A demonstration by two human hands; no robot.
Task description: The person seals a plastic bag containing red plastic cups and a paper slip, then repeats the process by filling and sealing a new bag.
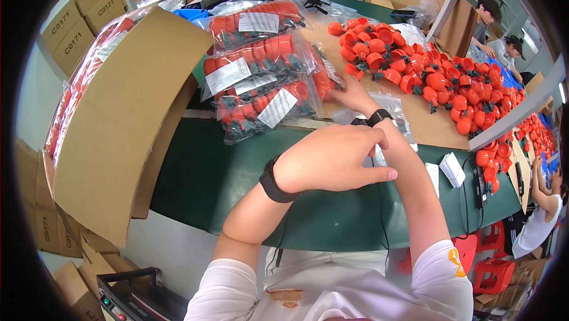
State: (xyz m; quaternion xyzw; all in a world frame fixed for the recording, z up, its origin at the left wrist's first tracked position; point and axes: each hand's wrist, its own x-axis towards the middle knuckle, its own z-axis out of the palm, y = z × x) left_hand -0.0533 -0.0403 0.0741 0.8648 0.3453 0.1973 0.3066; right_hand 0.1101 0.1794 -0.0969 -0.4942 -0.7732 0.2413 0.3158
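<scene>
Clear plastic bags [261, 54] packed with red cup-shaped plastic parts and bearing white labels lie stacked on the green table. My right hand [351, 93], wearing a black watch, reaches to the right side of this stack, its fingers closed at the edge of a bag [325, 84]; the fingertips are partly hidden. Nearer to me, my left hand [332, 158], with a black wristband, crosses over my right forearm. Its thumb stands out and the forefinger is bent, with no object seen in it; the other fingers are hidden. Loose red parts [438, 78] with dark clips form a heap farther right.
An open cardboard box [130, 108] holding bagged red parts stands at the left. White cards [452, 170] and a black cabled device [479, 188] lie at the right. A grey metal post [521, 108] slants across the heap's edge. Other people work at the far right.
</scene>
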